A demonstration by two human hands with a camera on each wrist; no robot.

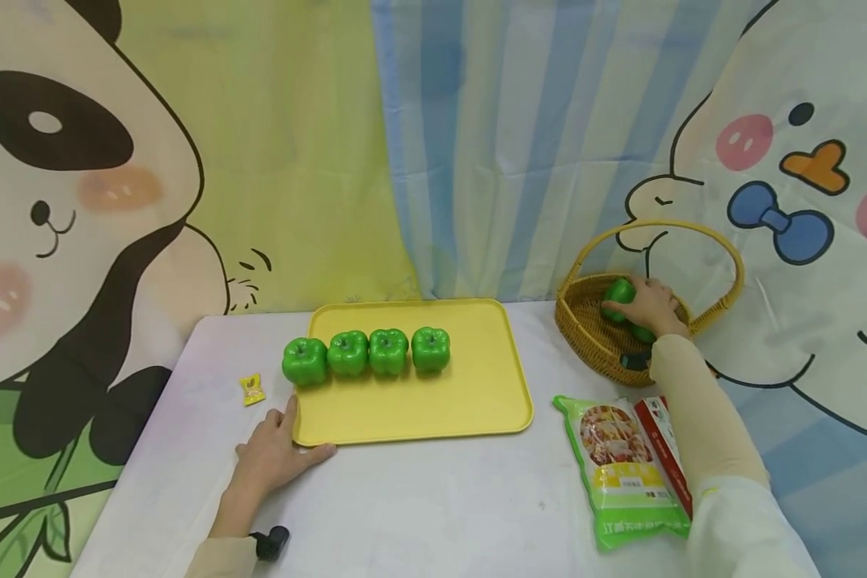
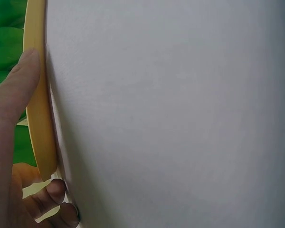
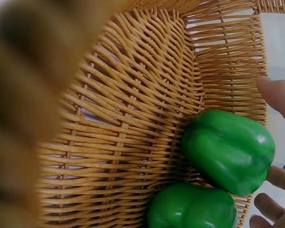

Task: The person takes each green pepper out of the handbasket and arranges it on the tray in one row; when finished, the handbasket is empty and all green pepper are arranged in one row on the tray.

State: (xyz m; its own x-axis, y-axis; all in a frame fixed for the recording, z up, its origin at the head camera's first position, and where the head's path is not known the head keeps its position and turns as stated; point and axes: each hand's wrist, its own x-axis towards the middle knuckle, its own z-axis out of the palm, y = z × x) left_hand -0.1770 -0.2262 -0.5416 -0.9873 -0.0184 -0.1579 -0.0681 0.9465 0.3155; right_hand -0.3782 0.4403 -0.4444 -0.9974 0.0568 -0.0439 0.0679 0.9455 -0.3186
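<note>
My left hand (image 1: 270,453) spans the near left corner of a yellow tray (image 1: 412,413), its thumb along the front rim and its index finger at the left side. A row of several green bell peppers (image 1: 388,351) sits on the tray, the leftmost overlapping its left edge. Inside a wicker basket (image 1: 585,341), my right hand (image 1: 650,307) reaches over a green bell pepper (image 3: 228,152). In the right wrist view its thumb is apart from that pepper while the fingertips are right at its side. A second bell pepper (image 3: 192,209) lies beside it.
The basket's tall handle (image 1: 665,223) arches above my right hand. In front of the basket lie a green food packet (image 1: 624,474) and a red box (image 1: 668,445), close by my right sleeve. A small yellow wrapped sweet (image 1: 252,389) lies left of the tray. A printed curtain (image 1: 318,160) hangs behind.
</note>
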